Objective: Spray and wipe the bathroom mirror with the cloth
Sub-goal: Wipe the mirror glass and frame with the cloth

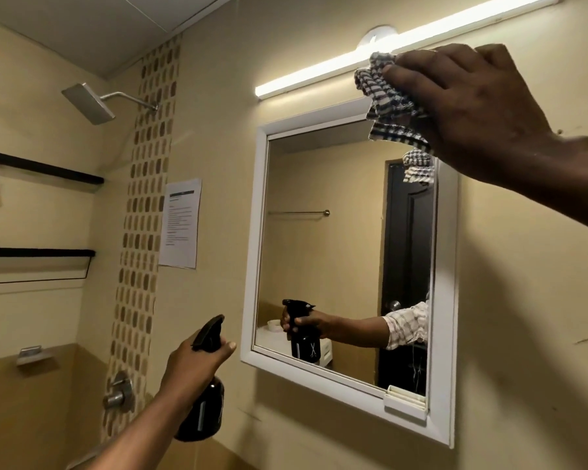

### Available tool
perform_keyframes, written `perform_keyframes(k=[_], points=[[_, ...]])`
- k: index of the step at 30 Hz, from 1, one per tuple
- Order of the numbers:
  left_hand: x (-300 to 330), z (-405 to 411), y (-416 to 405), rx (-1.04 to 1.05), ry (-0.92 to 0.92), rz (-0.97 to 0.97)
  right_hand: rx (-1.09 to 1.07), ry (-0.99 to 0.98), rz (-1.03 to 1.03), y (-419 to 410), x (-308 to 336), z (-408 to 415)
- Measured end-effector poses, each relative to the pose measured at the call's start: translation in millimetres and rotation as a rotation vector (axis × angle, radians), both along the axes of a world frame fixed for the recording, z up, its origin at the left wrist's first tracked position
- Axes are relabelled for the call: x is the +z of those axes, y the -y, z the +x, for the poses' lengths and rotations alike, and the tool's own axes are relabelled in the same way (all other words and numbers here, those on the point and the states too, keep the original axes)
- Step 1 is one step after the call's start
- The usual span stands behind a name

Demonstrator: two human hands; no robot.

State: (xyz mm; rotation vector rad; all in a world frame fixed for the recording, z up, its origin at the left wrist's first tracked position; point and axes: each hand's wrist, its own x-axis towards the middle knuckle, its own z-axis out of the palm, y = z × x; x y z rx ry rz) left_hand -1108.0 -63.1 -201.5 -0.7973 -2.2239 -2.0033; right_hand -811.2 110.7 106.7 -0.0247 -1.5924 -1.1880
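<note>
Walls (319, 62) of cream tile fill your view, with a brown mosaic strip (143, 212) running down the corner. Mirror (347, 252), white-framed, hangs on the wall ahead of you, under a lit tube light (319, 71). Your right hand (472, 106) is up at the mirror's top right corner, fingers clenched around the checked cloth (392, 103), which is bunched against the frame there. Your left hand (190, 364) sits low, left of the mirror, wrapped around the neck of a black bottle (204, 412), nozzle aimed at the glass. Shower head (89, 103) juts out top left; a paper notice (180, 222) is stuck beside the mirror.
</note>
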Motion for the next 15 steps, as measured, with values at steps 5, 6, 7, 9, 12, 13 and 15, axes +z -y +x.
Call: perform_keyframes(k=[5, 6, 7, 9, 12, 13, 15], points=[[-22.5, 8.6, -1.5, 0.024, 0.025, -0.055, -0.024, 0.012, 0.010, 4.9, -6.2, -1.2], [-27.9, 12.4, -1.4, 0.008, 0.025, -0.051, -0.023, 0.016, 0.007, 5.8, -7.1, -0.9], [-33.8, 15.8, -1.6, -0.014, 0.023, -0.045, -0.025, 0.018, 0.008, 6.9, -6.8, -0.1], [-48.2, 22.8, -1.0, -0.051, 0.022, -0.054, -0.037, 0.024, 0.007, 7.4, -7.7, 0.4], [-72.4, 30.4, -0.4, -0.086, 0.004, -0.122, -0.055, 0.034, 0.000, 6.3, -9.8, 0.1], [-80.0, 33.1, -0.7, -0.099, -0.006, -0.149, -0.059, 0.040, -0.005, 6.0, -10.9, -0.4], [-92.6, 39.2, -2.3, -0.136, -0.019, -0.178, -0.065, 0.053, -0.015, 6.3, -12.6, -1.9]])
